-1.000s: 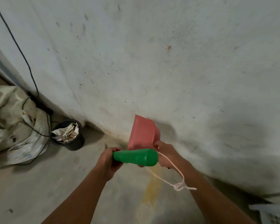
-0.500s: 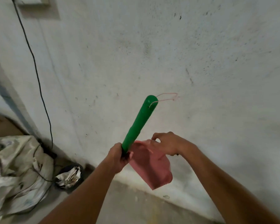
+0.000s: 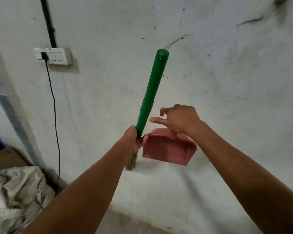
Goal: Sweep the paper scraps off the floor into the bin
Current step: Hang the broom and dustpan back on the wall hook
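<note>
Left hand [image 3: 132, 139] is clamped round the base of my broom's green handle [image 3: 152, 92], a ribbed plastic tube tilted up toward the wall [image 3: 227, 98], thin string at its tip. Straw bristles [image 3: 131, 163] hang below my fist. Right hand [image 3: 179, 119] is loose, fingers spread, holding nothing, just above the pink plastic dustpan [image 3: 169, 149]. Wall is rough, speckled plaster.

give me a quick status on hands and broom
Left hand grips green broom upright. Right hand open above pink dustpan. Nothing blocking.
</note>
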Tool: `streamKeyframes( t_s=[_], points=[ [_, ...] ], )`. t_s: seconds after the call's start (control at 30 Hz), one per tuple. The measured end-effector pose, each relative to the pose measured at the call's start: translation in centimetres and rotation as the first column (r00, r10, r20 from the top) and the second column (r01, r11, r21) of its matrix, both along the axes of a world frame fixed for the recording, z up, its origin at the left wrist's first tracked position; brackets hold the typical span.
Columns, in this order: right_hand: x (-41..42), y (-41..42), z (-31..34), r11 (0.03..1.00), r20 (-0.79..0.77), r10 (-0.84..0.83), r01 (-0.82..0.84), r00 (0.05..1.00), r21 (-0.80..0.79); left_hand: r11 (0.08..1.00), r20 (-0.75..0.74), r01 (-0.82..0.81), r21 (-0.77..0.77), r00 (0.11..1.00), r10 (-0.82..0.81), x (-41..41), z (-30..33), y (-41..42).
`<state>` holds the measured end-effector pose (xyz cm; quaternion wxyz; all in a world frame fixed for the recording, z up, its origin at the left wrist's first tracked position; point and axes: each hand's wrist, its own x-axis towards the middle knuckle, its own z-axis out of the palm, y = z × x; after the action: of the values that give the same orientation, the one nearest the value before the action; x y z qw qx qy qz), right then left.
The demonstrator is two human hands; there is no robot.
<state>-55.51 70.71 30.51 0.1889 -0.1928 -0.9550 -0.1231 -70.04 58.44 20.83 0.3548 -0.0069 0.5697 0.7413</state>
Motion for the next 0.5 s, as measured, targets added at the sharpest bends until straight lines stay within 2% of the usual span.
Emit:
streamKeyframes(
  t_s=[0.1,0.27,0.4,0.5],
  points=[
    [1.6,-0.5,3.6,0.996,-0.100,-0.004,0.012,0.995,0.084,0.999,-0.055,0.042,-0.024,0.998,-0.043,1.7,3.3,0.0],
    [3.9,-0.5,8.0,0.997,-0.281,0.003,0.018,0.960,0.072,0.976,-0.148,0.191,-0.102,0.967,-0.205,4.0,6.7,0.8],
    [4.7,-0.3,10.2,0.999,-0.373,-0.038,0.024,0.927,-0.044,0.942,-0.183,0.294,-0.164,0.929,-0.322,5.5,8.4,1.8],
    [5.3,0.2,11.3,0.977,-0.434,-0.038,-0.059,0.900,-0.207,0.900,-0.207,0.379,-0.213,0.883,-0.421,5.6,9.6,2.4]
  ],
)
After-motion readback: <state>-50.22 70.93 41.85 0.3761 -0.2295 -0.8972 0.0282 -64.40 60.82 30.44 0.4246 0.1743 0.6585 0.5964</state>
